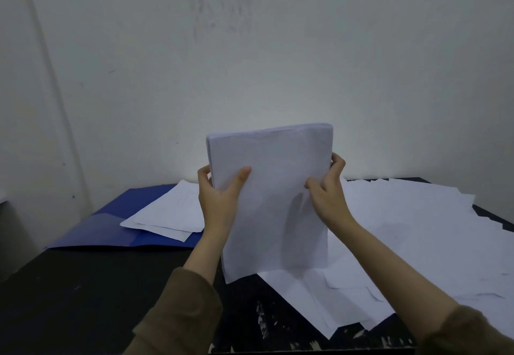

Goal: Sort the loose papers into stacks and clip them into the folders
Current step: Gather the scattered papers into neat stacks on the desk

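Here, a thick stack of white papers stands upright on its bottom edge, its smooth matte sheets squared into a tidy rectangle with layered edges showing along the top. The left hand clamps the stack's left side, thumb across the front face; the right hand clamps the right side, fingers curled round the edge. The stack hides part of the scuffed, black tabletop behind it. To the left lies an open blue folder, glossy and flat, with a few white sheets lying askew on it. To the right, loose papers sprawl in overlapping layers. A pale, smudged wall rises behind.
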